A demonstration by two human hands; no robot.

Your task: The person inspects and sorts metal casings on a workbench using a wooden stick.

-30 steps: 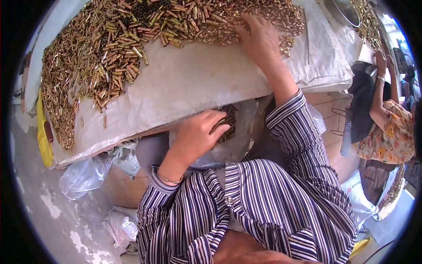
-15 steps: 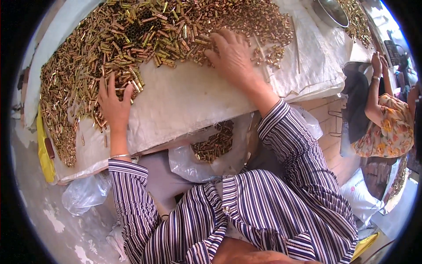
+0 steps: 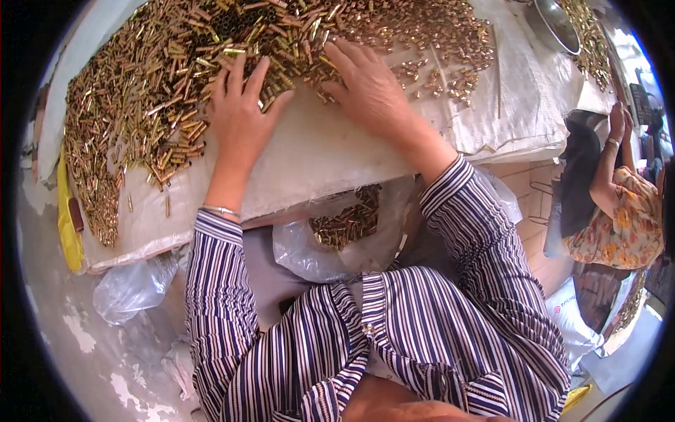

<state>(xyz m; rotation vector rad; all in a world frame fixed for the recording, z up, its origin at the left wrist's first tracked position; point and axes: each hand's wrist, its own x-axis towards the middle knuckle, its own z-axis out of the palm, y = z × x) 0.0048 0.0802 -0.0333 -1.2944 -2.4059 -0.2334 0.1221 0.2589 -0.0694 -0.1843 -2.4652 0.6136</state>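
A broad heap of brass-coloured metal tubes (image 3: 151, 105) covers the far and left parts of a white-covered table (image 3: 295, 155). My left hand (image 3: 242, 116) rests at the near edge of this heap, fingers spread over the tubes and thumb out to the side. To its right, my right hand (image 3: 373, 91) touches the place where the tubes meet a spread of small short metal pieces (image 3: 422, 35). Its fingers are stretched out with the thumb apart. Neither hand visibly grips anything. Some tubes under the fingertips are hidden.
A clear plastic bag (image 3: 299, 250) holding tubes (image 3: 348, 225) sits below the table edge, above my lap. A thin stick (image 3: 496, 77) and a metal bowl (image 3: 555, 24) lie at the right. Another person in a flowered top (image 3: 612, 232) works further right.
My left hand has moved right and away from me along the heap's edge, closer to my right hand. My right hand has stayed nearly in place. The view has shifted slightly.
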